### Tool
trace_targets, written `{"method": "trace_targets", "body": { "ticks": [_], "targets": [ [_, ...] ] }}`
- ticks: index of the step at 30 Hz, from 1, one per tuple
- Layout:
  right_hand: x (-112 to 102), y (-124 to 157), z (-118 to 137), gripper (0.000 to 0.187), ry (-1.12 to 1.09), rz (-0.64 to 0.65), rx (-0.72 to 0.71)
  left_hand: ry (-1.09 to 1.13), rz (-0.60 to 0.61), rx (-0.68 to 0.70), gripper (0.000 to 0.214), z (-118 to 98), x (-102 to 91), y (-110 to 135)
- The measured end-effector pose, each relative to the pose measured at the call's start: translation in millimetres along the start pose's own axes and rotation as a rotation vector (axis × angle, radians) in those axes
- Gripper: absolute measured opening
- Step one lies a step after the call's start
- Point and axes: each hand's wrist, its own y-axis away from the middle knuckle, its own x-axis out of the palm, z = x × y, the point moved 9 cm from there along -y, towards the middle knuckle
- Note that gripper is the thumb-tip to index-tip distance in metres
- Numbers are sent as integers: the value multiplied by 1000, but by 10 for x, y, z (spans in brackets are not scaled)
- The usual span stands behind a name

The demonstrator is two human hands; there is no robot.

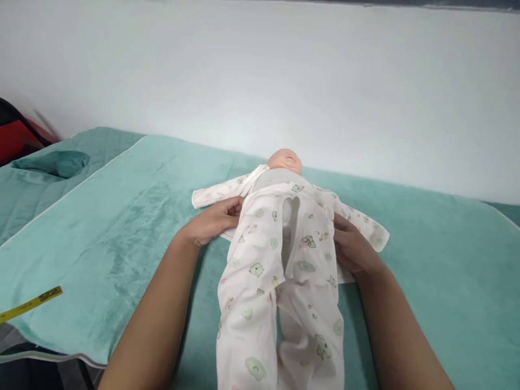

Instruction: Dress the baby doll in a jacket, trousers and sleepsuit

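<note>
A baby doll [284,160] lies on its back on the teal cover, its head toward the wall. White split-crotch baby trousers [255,244] with small green animal prints cover its lower body, the legs reaching toward me. Under its upper body, a matching printed baby top [221,190] is spread out with both sleeves stretched sideways. At the left side of the trousers, my left hand [219,216] is closed on the cloth with bent fingers. My right hand [353,246] is curled at their right side, its fingertips partly hidden by the cloth.
The teal plush cover [122,216] runs along a white wall [260,81]. A yellow strip with black marks [32,304] lies at the left front edge. Beyond the cover's left border are a teal folded piece [54,162] and a red and black object [18,135].
</note>
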Motion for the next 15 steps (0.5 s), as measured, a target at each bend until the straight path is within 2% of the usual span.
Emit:
{"method": "trace_targets", "body": {
  "ticks": [5, 10, 15],
  "targets": [
    [33, -14, -29, 48, -18, 13, 14, 95, -29, -26, 35, 75, -2, -24],
    [70, -9, 21, 46, 22, 8, 1, 96, -48, -52, 28, 76, 43, -38],
    [126, -5, 47, 42, -21, -22, -51, 102, -119, -7, 27, 67, 62, -71]
  ]
}}
